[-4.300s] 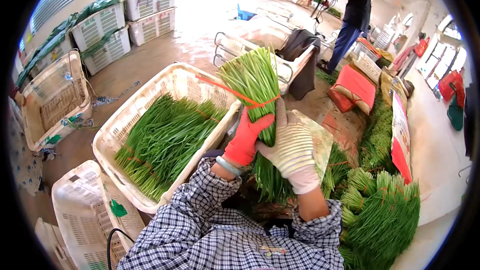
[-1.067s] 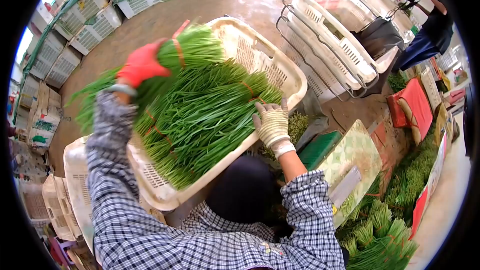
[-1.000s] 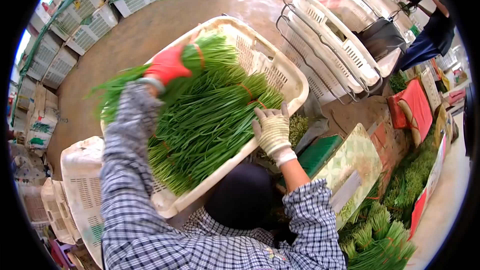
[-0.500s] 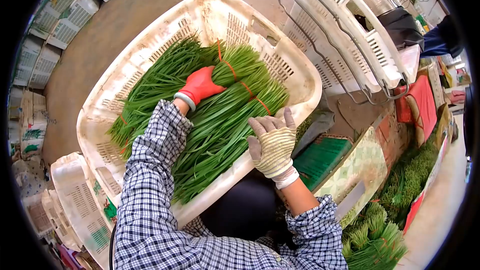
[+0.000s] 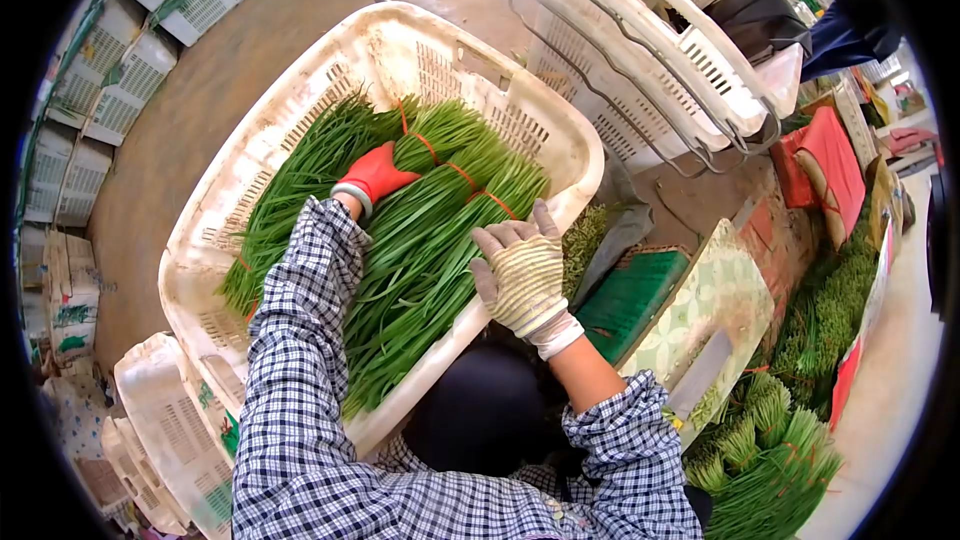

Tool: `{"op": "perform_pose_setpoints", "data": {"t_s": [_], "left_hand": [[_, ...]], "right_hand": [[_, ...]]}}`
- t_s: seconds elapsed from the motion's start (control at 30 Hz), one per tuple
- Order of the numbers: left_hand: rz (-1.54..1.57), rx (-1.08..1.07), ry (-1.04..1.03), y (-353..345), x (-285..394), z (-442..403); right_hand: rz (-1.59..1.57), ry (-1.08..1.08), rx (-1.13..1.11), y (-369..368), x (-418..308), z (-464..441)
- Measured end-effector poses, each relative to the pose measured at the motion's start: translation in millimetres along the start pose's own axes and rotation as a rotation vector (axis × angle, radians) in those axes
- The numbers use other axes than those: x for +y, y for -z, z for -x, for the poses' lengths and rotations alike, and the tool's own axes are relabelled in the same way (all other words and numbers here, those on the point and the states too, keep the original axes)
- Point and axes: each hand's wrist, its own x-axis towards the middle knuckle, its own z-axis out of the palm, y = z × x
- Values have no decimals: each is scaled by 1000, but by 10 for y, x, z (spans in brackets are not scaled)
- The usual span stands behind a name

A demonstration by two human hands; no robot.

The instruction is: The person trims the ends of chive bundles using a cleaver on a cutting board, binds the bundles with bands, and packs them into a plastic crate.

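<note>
A large white plastic basket [image 5: 590, 165] holds several bundles of long green chives [image 5: 420, 260], tied with orange-red bands. My left hand [image 5: 376, 176], in a red glove, lies on top of the bundles near their banded ends. Its thumb and a finger show apart; the remaining fingers are partly hidden among the leaves. My right hand [image 5: 520, 270], in a striped, pale yellow and grey glove, rests at the basket's near right rim. Its fingers are spread over the edge of the nearest bundle, and it grips nothing that I can see.
To the right lie a green ribbed crate [image 5: 635, 295], a patterned board [image 5: 728, 285] with a broad blade [image 5: 700, 375], and more bundled greens [image 5: 775, 470]. White crates [image 5: 640, 90] with metal handles stand at upper right, near another person [image 5: 850, 25]. More baskets [image 5: 165, 410] stand left.
The view has shifted, so the basket's upper part appears farther left and lower. Both hands keep nearly the same places on the chives and rim.
</note>
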Motion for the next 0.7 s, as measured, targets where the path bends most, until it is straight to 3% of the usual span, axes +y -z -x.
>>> {"op": "perform_pose_setpoints", "data": {"t_s": [0.1, 0.17, 0.27, 0.37, 0.43, 0.5, 0.7], "left_hand": [[-489, -181, -34, 409, 325, -100], [-227, -8, -25, 521, 501, -275], [-165, 87, 44, 398, 721, -521], [-165, 101, 49, -394, 326, -924], [-115, 47, 107, -473, 326, -965], [13, -212, 27, -145, 449, -850], [26, -148, -5, -259, 528, -679]], "right_hand": [[9, -5, -29, 1, 5, 5], [13, 2, -20, 4, 0, -2], [-7, -19, -51, 19, -24, -14], [-5, -36, -76, -4, 0, -14], [-27, -18, -60, -8, 9, -8], [-34, -32, -42, -20, -1, -2], [-79, 27, 13, -29, 33, -45]]}}
